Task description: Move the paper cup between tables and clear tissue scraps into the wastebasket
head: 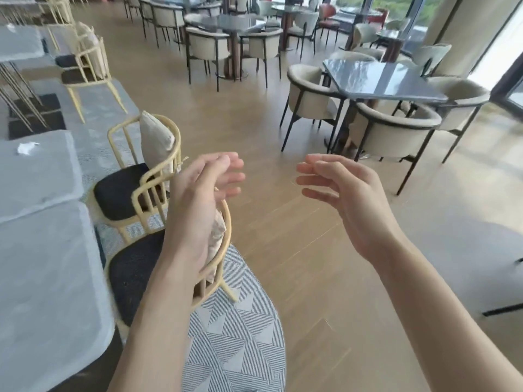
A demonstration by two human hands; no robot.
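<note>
My left hand (202, 190) and my right hand (343, 193) are raised in front of me at mid-frame, palms facing each other, fingers apart and loosely curled, with nothing in either. A white crumpled tissue scrap (26, 147) lies on the grey table (42, 176) at the far left, well away from both hands. No paper cup or wastebasket is in view.
Two cream-framed chairs with dark seats (124, 190) stand beside the grey tables, just under my left hand. A patterned rug (240, 335) lies below. A grey square table (379, 77) ringed by beige armchairs stands at the right. Wooden floor (254, 131) stretches between.
</note>
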